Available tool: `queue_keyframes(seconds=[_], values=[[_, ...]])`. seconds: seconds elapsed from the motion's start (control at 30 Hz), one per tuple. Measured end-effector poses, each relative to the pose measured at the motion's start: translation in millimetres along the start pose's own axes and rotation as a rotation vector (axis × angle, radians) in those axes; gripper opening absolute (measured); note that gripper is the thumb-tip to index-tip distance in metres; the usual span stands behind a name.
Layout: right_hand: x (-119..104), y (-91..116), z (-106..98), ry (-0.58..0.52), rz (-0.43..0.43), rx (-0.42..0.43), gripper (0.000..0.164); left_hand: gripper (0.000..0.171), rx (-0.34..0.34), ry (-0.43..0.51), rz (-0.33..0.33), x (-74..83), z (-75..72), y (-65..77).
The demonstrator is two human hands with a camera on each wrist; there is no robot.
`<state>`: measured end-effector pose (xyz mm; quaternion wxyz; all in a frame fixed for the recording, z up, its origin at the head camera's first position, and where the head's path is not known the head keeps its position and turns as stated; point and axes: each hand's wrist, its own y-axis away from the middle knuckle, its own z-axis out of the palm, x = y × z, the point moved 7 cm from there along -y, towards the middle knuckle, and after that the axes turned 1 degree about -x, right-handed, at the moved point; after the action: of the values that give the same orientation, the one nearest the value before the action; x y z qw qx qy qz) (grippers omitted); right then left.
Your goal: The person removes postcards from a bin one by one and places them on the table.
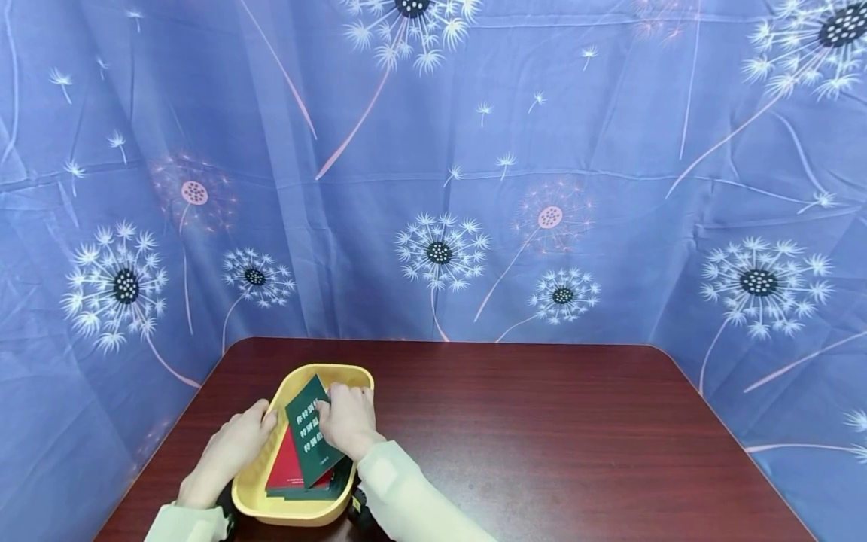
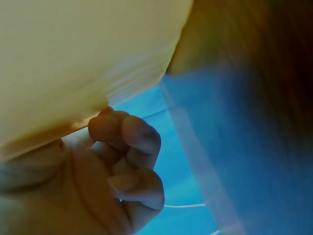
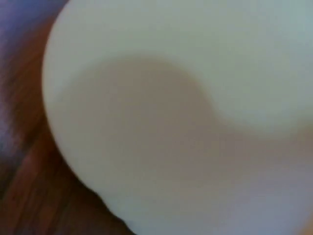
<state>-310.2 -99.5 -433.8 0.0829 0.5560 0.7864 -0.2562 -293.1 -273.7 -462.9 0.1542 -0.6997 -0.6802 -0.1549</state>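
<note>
A blue curtain hung behind the table. Near left, my left hand gripped the bin by its left rim; inside, my right hand pinched the green book (tilted over a red book).

Blue fabric, creased and printed with white and pink dandelions, hangs behind and along both sides of a dark reddish-brown, wood-grained table whose far corners are rounded and whose top reflects a soft sheen.
</note>
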Motion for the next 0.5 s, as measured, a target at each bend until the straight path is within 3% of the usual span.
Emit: queue_keyframes(seconds=[0.27, 0.5], values=[[3.1, 1.8, -19.6, -0.223, -0.003, 0.055, 0.036, 0.022, 0.004, 0.018, 0.004, -0.4, 0.2, 0.0], [11.8, 5.4, -43.2, -0.37, 0.072, 0.085, 0.03, 0.018, 0.021, 0.013, 0.014, -0.2, -1.2, 0.2]])
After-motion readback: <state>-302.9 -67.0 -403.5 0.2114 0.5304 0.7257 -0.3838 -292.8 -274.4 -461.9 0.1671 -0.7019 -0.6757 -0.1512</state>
